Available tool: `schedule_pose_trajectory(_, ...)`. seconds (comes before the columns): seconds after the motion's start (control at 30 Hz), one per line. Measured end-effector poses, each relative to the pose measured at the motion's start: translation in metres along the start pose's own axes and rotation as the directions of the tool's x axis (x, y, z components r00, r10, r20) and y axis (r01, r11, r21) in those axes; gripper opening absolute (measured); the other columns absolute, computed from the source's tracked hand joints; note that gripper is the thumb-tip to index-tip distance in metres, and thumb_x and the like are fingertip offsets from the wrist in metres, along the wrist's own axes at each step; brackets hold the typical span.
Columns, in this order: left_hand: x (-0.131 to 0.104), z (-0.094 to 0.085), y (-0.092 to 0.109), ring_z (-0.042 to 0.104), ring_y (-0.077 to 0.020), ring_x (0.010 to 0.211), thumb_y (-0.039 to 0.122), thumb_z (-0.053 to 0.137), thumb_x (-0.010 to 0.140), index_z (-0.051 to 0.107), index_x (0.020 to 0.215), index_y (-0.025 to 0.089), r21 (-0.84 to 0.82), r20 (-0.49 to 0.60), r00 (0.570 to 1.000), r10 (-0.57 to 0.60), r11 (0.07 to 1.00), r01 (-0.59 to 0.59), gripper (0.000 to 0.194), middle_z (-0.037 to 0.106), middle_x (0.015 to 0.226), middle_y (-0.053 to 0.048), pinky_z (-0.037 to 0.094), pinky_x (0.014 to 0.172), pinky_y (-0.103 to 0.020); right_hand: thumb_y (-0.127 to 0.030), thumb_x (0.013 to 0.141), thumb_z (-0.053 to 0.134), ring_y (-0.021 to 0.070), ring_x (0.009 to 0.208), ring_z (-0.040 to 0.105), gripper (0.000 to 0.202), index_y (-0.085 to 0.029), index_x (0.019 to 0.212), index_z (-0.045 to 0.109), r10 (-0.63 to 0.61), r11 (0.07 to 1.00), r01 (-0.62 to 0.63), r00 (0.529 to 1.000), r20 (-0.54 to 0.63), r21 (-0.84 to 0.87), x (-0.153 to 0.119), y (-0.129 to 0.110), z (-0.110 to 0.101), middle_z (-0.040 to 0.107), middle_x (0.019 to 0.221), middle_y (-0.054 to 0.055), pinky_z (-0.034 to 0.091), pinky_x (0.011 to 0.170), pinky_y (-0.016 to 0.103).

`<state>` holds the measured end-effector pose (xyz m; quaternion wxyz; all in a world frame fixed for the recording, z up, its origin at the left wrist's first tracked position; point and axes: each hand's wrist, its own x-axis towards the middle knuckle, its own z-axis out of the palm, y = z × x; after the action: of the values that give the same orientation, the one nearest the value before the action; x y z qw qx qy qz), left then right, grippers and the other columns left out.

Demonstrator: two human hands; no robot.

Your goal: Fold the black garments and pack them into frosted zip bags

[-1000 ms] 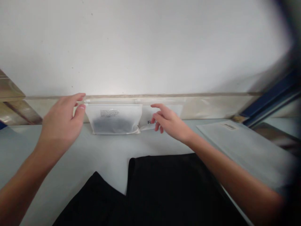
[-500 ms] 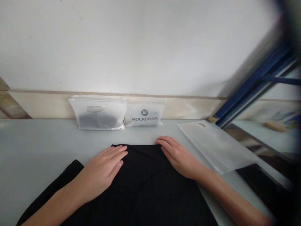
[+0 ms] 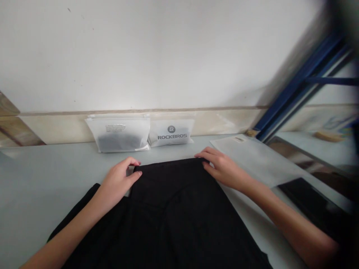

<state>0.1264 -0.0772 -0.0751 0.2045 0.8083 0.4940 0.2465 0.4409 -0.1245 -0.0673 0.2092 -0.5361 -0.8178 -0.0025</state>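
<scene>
A black garment (image 3: 174,213) lies spread over the grey table, its straight far edge pulled taut between both hands. At the left corner of that edge my left hand (image 3: 120,181) pinches the fabric between thumb and fingers. My right hand (image 3: 223,168) grips the right corner, fingers over the far side and thumb on the near side. The lower part of the garment runs out of view at the bottom.
Two frosted zip bags, one plain (image 3: 120,134) and one marked ROCKBROS (image 3: 172,132), lean on the wall behind the table (image 3: 36,175). A flat clear bag (image 3: 252,157) and a black item (image 3: 308,198) lie at right, near a blue frame (image 3: 297,86).
Both hands have gone from lying flat on the fabric to pinching its far corners. The far edge is straighter and sits slightly farther away, with the right hand shifted right.
</scene>
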Motion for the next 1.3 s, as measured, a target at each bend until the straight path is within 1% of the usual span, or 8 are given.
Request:
schedule_pose_trajectory(0.2, -0.02, -0.023, 0.018, 0.06, -0.0157, 0.087, 0.017, 0.049, 0.081, 0.051, 0.085, 0.022, -0.061, 0.042, 0.985, 0.166, 0.985, -0.163, 0.007, 0.063, 0.091, 0.001, 0.046, 0.078, -0.027, -0.014, 0.086, 0.039, 0.0237, 0.098, 0.057, 0.023, -0.02, 0.093, 0.06, -0.055, 0.998, 0.052, 0.993, -0.1, -0.03, -0.022, -0.02, -0.028, 0.057, 0.106, 0.009, 0.048, 0.083, 0.039)
schedule_pose_trajectory(0.3, -0.042, -0.024, 0.016, 0.057, -0.0144, 0.098, 0.002, 0.038, 0.082, 0.052, 0.088, 0.022, 0.093, 0.129, 0.903, 0.41, 0.901, -0.423, 0.025, 0.063, 0.104, 0.002, 0.041, 0.086, -0.028, -0.014, 0.088, 0.04, 0.023, 0.104, 0.056, 0.024, -0.022, 0.099, 0.061, -0.129, 0.99, 0.126, 0.991, -0.046, -0.055, -0.049, -0.03, -0.033, 0.058, 0.114, 0.008, 0.049, 0.086, 0.038)
schedule_pose_trajectory(0.4, -0.059, -0.022, 0.009, 0.053, -0.0137, 0.108, -0.006, 0.032, 0.078, 0.054, 0.088, 0.023, 0.161, 0.242, 0.819, 0.52, 0.811, -0.562, 0.037, 0.064, 0.107, 0.003, 0.036, 0.094, -0.027, -0.012, 0.086, 0.042, 0.0233, 0.105, 0.056, 0.03, -0.023, 0.107, 0.061, -0.183, 0.976, 0.185, 0.983, 0.028, -0.112, -0.072, -0.04, -0.031, 0.062, 0.112, 0.007, 0.05, 0.087, 0.039)
schedule_pose_trajectory(0.6, -0.062, -0.028, 0.03, 0.052, -0.0137, 0.112, 0.011, 0.033, 0.092, 0.057, 0.1, 0.025, 0.162, 0.146, 0.885, 0.443, 0.871, -0.463, 0.029, 0.063, 0.113, 0.003, 0.038, 0.098, -0.029, -0.015, 0.086, 0.044, 0.0261, 0.108, 0.055, 0.032, -0.022, 0.113, 0.06, -0.193, 0.961, 0.206, 0.978, 0.084, -0.184, -0.081, -0.056, -0.035, 0.062, 0.115, 0.007, 0.05, 0.088, 0.045)
schedule_pose_trajectory(0.77, -0.053, -0.003, 0.055, 0.049, -0.0192, 0.12, 0.031, 0.035, 0.096, 0.05, 0.125, 0.023, 0.221, 0.189, 0.892, 0.412, 0.867, -0.447, 0.034, 0.055, 0.131, -0.003, 0.038, 0.101, -0.039, -0.022, 0.094, 0.039, 0.0262, 0.121, 0.046, 0.034, -0.02, 0.124, 0.054, -0.106, 0.971, 0.097, 0.994, -0.027, -0.22, -0.059, -0.068, -0.024, 0.053, 0.128, 0.009, 0.04, 0.1, 0.049)
schedule_pose_trajectory(0.93, -0.051, 0.025, 0.044, 0.039, -0.0246, 0.129, 0.036, 0.034, 0.096, 0.041, 0.135, 0.02, 0.29, 0.288, 0.874, 0.392, 0.834, -0.469, 0.043, 0.041, 0.142, -0.006, 0.037, 0.102, -0.048, -0.037, 0.098, 0.03, 0.0298, 0.132, 0.027, 0.048, -0.016, 0.14, 0.035, 0.042, 0.96, 0.029, 0.968, 0.247, -0.277, -0.053, -0.068, 0.005, 0.033, 0.144, 0.012, 0.032, 0.103, 0.057)
schedule_pose_trajectory(1.1, -0.046, 0.034, 0.042, 0.039, -0.0259, 0.129, 0.036, 0.033, 0.096, 0.042, 0.135, 0.02, 0.303, 0.252, 0.898, 0.361, 0.852, -0.427, 0.043, 0.04, 0.142, -0.005, 0.036, 0.102, -0.051, -0.042, 0.099, 0.025, 0.0266, 0.134, 0.022, 0.049, -0.022, 0.143, 0.026, 0.048, 0.969, 0.021, 0.96, 0.275, -0.245, -0.053, -0.046, 0.014, 0.027, 0.147, 0.007, 0.025, 0.105, 0.058)
schedule_pose_trajectory(1.3, -0.052, 0.009, 0.056, 0.039, -0.0207, 0.129, 0.03, 0.034, 0.096, 0.045, 0.132, 0.02, 0.25, 0.203, 0.893, 0.402, 0.861, -0.444, 0.039, 0.045, 0.139, -0.004, 0.032, 0.108, -0.045, -0.038, 0.097, 0.032, 0.0265, 0.134, 0.023, 0.047, -0.025, 0.142, 0.03, 0.003, 0.972, 0.04, 0.983, 0.183, -0.23, -0.057, -0.044, -0.013, 0.031, 0.146, 0.006, 0.016, 0.107, 0.06)
